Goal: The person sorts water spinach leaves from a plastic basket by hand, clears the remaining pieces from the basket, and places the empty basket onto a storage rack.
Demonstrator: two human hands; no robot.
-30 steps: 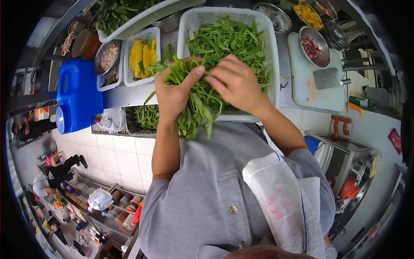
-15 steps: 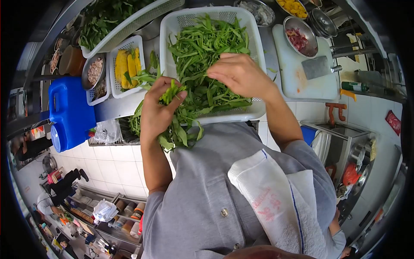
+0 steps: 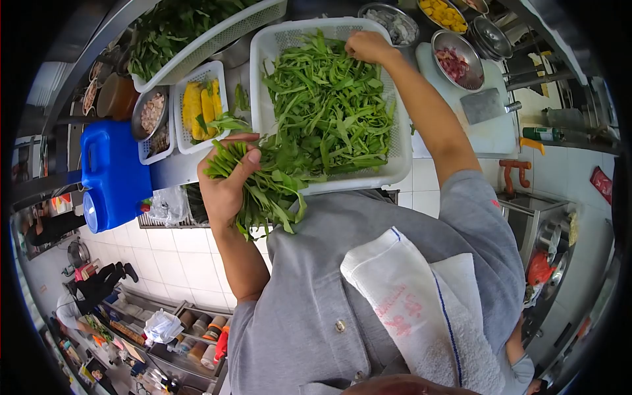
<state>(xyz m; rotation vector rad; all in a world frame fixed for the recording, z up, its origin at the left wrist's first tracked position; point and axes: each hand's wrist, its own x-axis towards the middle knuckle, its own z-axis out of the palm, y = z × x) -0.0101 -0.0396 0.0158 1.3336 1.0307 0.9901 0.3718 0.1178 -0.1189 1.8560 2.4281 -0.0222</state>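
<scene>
My left hand (image 3: 222,192) is closed around a bunch of leafy greens (image 3: 273,197), likely water spinach. Cut stem ends stick up by the thumb, and the leaves hang over the near left side of a white plastic basket (image 3: 359,184). Loose cut greens (image 3: 329,108) fill this basket. At its far right corner is my right hand (image 3: 368,47), fingers curled down at the edge of the greens. Whatever those fingers hold, if anything, is hidden.
Left of the basket stand a small white basket of yellow vegetables (image 3: 192,108), a bowl of chopped pieces (image 3: 151,112) and a blue jug (image 3: 115,171). A cleaver (image 3: 484,105) and a metal bowl of red pieces (image 3: 454,62) rest on the cutting board (image 3: 497,138) at right.
My right hand has moved from over the middle of the greens to the basket's far right corner. My left hand has shifted slightly left and down, turning the bunch's stem ends into view.
</scene>
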